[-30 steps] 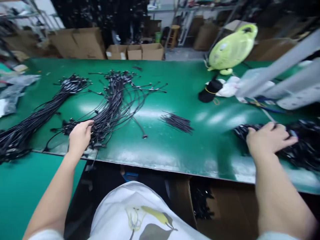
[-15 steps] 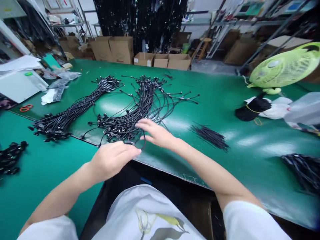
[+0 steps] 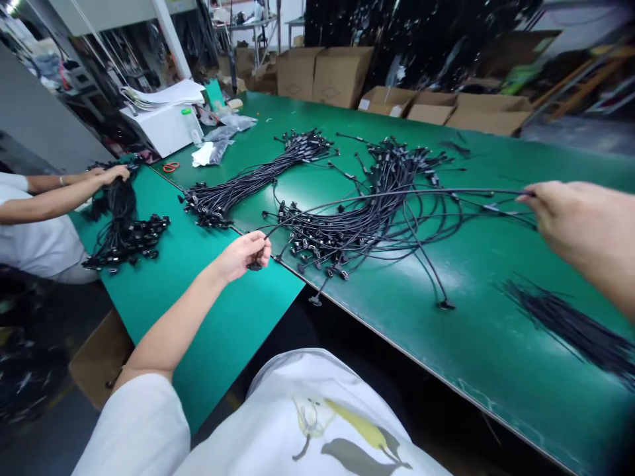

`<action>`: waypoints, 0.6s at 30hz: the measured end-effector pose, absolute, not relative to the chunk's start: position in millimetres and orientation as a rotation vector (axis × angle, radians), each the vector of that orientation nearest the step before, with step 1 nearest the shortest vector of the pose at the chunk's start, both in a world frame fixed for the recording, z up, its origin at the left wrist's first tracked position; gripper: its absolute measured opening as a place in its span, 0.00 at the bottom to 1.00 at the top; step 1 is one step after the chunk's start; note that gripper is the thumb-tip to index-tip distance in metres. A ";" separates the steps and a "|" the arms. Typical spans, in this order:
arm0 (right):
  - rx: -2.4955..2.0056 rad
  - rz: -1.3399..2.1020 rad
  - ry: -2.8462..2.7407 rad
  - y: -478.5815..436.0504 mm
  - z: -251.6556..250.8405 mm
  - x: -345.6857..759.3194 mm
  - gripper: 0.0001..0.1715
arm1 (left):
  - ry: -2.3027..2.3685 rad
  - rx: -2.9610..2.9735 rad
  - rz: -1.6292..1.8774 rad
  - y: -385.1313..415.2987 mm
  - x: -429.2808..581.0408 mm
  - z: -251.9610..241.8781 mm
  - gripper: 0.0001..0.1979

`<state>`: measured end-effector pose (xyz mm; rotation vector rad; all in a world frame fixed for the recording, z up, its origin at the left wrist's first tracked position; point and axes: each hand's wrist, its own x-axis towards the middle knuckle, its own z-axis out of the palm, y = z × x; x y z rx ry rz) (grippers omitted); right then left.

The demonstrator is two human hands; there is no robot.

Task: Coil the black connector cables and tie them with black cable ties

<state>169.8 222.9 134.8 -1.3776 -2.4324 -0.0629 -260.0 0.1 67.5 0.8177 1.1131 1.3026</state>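
A black cable (image 3: 436,191) is stretched across the green table between my two hands. My left hand (image 3: 247,255) is closed around its connector end, at the near edge by the table joint. Far to the right, my right hand (image 3: 565,215) pinches the other end above the table. Beneath the stretched cable lies a spread pile of black cables (image 3: 381,215) with connectors at both ends. One cable's connector (image 3: 446,305) rests apart from the pile, toward me. A second, tidier cable bundle (image 3: 258,175) lies to the left.
At the far left a co-worker's hands (image 3: 112,175) hold another bunch of cables (image 3: 122,215). Thin black ties (image 3: 565,320) lie at the right. Orange scissors (image 3: 171,167), a white box (image 3: 163,132) and plastic bags (image 3: 221,145) are at the back left. Cardboard boxes (image 3: 342,76) stand behind the table.
My hands have moved apart, the right one far to the right, drawing a cable out straight. The view has turned left, bringing a co-worker into sight.
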 end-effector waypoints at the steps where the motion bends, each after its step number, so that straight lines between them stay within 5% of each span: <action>1: -1.430 -0.212 -2.482 209.7 128.5 170.8 0.26 | 1.094 0.832 1.288 -0.4 -252.0 67.0 0.19; 3: -1.482 -0.485 -2.607 176.6 113.7 168.6 0.18 | 1.091 0.913 1.273 -2.0 -233.2 67.5 0.21; 7: -1.133 -0.094 -3.079 88.8 92.5 146.6 0.08 | 1.301 1.296 1.242 -6.1 -174.5 67.5 0.14; 10: -0.728 0.023 -3.059 38.4 96.9 125.5 0.13 | 1.291 1.599 1.037 -14.9 -122.3 62.4 0.11; 14: -0.903 -0.135 -2.797 37.7 108.8 135.6 0.19 | 1.076 1.570 0.693 -32.5 -88.4 54.1 0.19; 18: -1.073 -0.118 -2.695 64.7 89.0 193.4 0.22 | 0.940 1.312 0.604 -41.8 -95.6 53.8 0.16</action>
